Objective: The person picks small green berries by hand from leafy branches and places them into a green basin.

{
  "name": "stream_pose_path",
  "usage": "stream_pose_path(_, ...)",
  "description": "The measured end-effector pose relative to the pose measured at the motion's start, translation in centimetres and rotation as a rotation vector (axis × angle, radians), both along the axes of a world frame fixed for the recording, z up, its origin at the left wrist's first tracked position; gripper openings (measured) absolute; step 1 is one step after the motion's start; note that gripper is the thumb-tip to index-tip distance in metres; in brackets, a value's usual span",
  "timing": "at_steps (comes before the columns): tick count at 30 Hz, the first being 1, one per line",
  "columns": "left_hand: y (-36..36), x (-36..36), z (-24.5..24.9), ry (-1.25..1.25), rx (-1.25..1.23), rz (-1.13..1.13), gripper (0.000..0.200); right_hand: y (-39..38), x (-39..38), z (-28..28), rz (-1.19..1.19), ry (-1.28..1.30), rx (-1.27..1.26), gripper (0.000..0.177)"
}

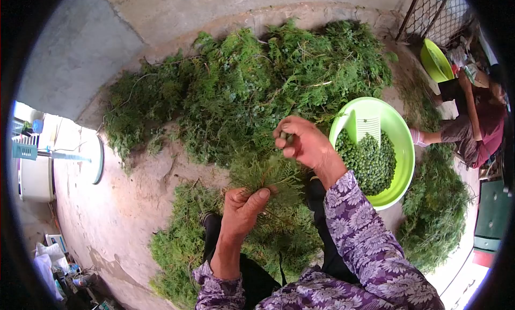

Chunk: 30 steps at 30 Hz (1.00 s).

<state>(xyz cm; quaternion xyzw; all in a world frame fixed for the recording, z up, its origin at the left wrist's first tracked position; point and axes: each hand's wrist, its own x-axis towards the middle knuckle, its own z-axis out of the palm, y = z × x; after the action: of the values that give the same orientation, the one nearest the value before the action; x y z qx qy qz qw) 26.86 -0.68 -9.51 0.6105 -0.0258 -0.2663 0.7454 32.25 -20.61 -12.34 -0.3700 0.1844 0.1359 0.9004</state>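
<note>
Beside our right hand (303, 143), pinching one berry (286, 137), a green bowl (406, 154) holds many berries (370, 162) and a white scoop (367, 128). Our left hand (241, 208) grips a leafy sprig (268, 173).

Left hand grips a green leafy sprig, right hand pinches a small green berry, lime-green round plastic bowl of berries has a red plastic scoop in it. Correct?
Not quite: the plastic scoop is whitish, not red, per the head view. The rest holds: left hand grips the green leafy sprig, right hand pinches a small green berry, and the lime-green round plastic bowl holds berries.
</note>
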Motion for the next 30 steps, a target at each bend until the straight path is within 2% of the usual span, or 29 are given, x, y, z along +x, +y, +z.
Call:
stream_pose_path(1, 0.0, 0.0, 0.0, 0.0, 0.0, 0.0, 0.02, 0.3, -0.2, 0.2, 0.0, 0.0, 0.0, 0.009)
stream_pose_path(3, 0.1, 0.3, -0.1, -0.008, -0.015, -0.015, 0.02, 1.1, -0.7, 1.3, 0.211, -0.042, -0.074, 0.015)
stream_pose_path(4, 0.2, 0.3, -0.1, -0.007, -0.014, -0.013, 0.02, 1.2, -0.7, 1.1, 0.283, -0.17, -0.198, 0.025)
stream_pose_path(5, 0.2, 0.4, 0.0, 0.01, -0.019, -0.023, 0.019, 1.3, -0.9, 1.1, 0.286, -0.169, -0.197, 0.025)
stream_pose_path(7, 0.2, 0.5, 0.1, 0.027, -0.027, -0.031, 0.019, 1.3, -1.1, 1.4, 0.402, -0.339, -0.319, 0.032)
stream_pose_path(8, 0.2, 0.5, 0.1, 0.02, -0.037, -0.033, 0.019, 1.2, -1.2, 1.6, 0.447, -0.268, -0.331, 0.04)
stream_pose_path(14, 0.2, 0.5, 0.2, 0.041, -0.073, -0.027, 0.018, 1.0, -1.3, 1.6, 0.416, -0.344, -0.222, 0.045)
stream_pose_path(18, 0.6, 0.4, -0.1, 0.069, -0.056, 0.0, 0.017, 0.9, -1.3, 1.4, 0.438, -0.331, -0.223, 0.043)
stream_pose_path(20, 0.5, 0.4, 0.2, 0.059, -0.057, 0.02, 0.017, 0.8, -1.2, 1.4, 0.464, -0.37, -0.11, 0.033)
stream_pose_path(21, 0.5, 0.4, 0.3, 0.05, -0.059, 0.038, 0.016, 0.9, -1.2, 1.5, 0.465, -0.37, -0.11, 0.033)
stream_pose_path(23, 0.5, 0.4, 0.3, 0.058, -0.049, 0.038, 0.015, 1.4, -1.2, 2.1, 0.408, -0.225, -0.301, 0.026)
stream_pose_path(24, 0.5, 0.4, 0.4, 0.067, -0.038, 0.037, 0.014, 1.7, -1.1, 1.8, 0.408, -0.225, -0.3, 0.026)
stream_pose_path(26, 0.4, 0.4, 0.0, 0.064, -0.016, 0.065, 0.014, 2.4, -0.9, 1.0, 0.346, -0.4, -0.571, 0.018)
stream_pose_path(30, 0.6, 0.8, -1.2, 0.031, 0.002, 0.086, 0.022, 3.1, -0.9, 0.6, 0.295, -0.394, -0.68, 0.017)
